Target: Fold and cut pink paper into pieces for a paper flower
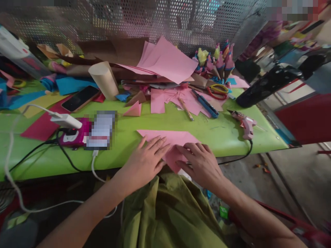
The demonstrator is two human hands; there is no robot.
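Note:
A folded pink paper sheet [170,137] lies at the near edge of the green table [181,125], one corner hanging over the edge. My left hand [146,158] lies flat on its left part with fingers stretched out. My right hand [200,162] presses its right part, fingers spread and slightly bent. Both hands rest on the paper without lifting it.
Behind lie loose pink sheets [168,62], a cardboard cone [104,80], a phone [80,98], a small pink paper cone [133,109], a pencil [185,109], a blue cutter [205,103], scissors [217,91], and finished paper cones [219,58]. A pink glue gun [244,123] is at right, a power strip [74,134] with cables at left.

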